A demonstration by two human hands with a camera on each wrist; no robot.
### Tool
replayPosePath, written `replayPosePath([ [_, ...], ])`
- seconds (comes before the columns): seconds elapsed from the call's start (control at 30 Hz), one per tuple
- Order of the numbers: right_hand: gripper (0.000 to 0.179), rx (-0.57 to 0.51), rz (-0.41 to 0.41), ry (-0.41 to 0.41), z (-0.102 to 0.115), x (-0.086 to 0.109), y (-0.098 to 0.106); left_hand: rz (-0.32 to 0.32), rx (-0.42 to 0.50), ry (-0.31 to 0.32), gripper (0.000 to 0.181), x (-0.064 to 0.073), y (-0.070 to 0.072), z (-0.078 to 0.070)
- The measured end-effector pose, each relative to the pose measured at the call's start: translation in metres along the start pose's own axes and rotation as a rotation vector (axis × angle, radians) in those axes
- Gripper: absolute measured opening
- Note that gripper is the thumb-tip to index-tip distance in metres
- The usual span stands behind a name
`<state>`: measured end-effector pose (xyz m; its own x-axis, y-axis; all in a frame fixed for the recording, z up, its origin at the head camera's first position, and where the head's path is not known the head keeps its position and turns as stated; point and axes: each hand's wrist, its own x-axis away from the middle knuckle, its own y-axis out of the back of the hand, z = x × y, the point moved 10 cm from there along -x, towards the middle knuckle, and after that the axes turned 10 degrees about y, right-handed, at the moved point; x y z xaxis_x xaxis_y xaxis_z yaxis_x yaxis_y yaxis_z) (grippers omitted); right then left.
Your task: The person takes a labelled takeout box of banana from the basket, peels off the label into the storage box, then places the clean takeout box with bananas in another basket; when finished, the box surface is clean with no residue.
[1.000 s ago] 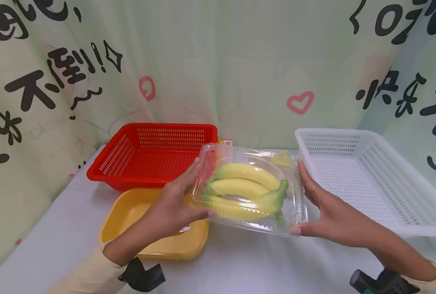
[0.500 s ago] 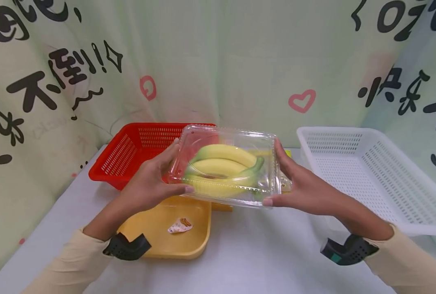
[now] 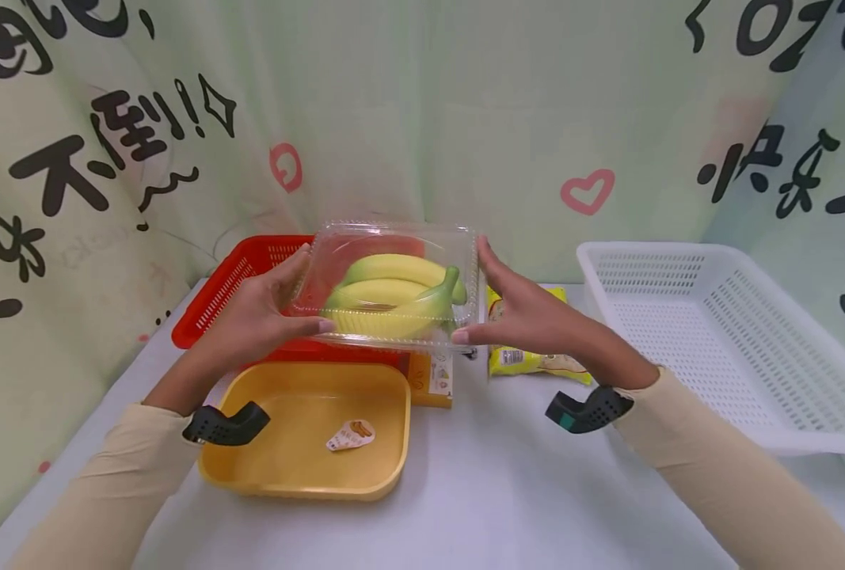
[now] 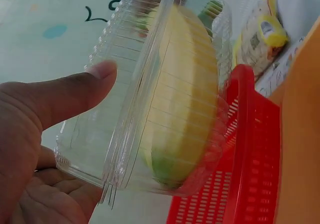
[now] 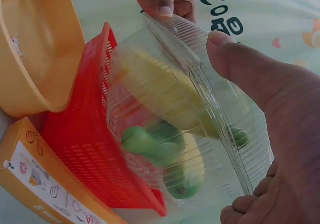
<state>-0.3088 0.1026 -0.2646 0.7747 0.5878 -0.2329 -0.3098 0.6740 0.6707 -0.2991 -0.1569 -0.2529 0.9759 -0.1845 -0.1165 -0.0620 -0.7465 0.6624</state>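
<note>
A clear plastic clamshell box (image 3: 393,336) with several yellow bananas (image 3: 382,294) inside is held up between my two hands. My left hand (image 3: 261,305) grips its left end, thumb along the front and fingers behind. At the other end my right hand (image 3: 525,313) grips it the same way, its thumb at the lower front corner. The box hangs over the red basket (image 3: 226,293) and hides much of it. In the left wrist view, the basket's rim (image 4: 244,84) shows close beside the box. Green stem ends (image 5: 145,141) show through the plastic in the right wrist view.
A yellow tray (image 3: 279,475) with a small picture sticker (image 3: 351,435) stands in front of the red basket. Right of it are an orange-and-white carton (image 3: 432,380) and a yellow snack bag (image 3: 529,362). A white basket (image 3: 721,340) sits at the right.
Both hands have carried the box of bananas leftward and away from me, from above the table's middle to over the red basket. The carton and snack bag have come into fuller view.
</note>
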Motion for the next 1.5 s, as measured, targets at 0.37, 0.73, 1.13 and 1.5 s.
replayPosePath([
  [0.37,0.126,0.023,0.038,-0.052,-0.011,-0.04,-0.017,-0.018,-0.046,0.031,0.1,-0.015,0.022,0.023],
  [0.73,0.122,-0.032,0.09,-0.013,-0.016,-0.076,-0.044,-0.009,-0.047,0.101,0.1,-0.023,0.041,0.056],
  [1.13,0.121,-0.047,0.099,-0.083,-0.031,-0.092,-0.069,0.007,-0.009,0.15,0.102,-0.026,0.039,0.088],
  [1.5,0.115,-0.037,0.138,-0.114,-0.037,-0.099,-0.088,0.04,-0.012,0.206,0.105,-0.035,0.03,0.11],
])
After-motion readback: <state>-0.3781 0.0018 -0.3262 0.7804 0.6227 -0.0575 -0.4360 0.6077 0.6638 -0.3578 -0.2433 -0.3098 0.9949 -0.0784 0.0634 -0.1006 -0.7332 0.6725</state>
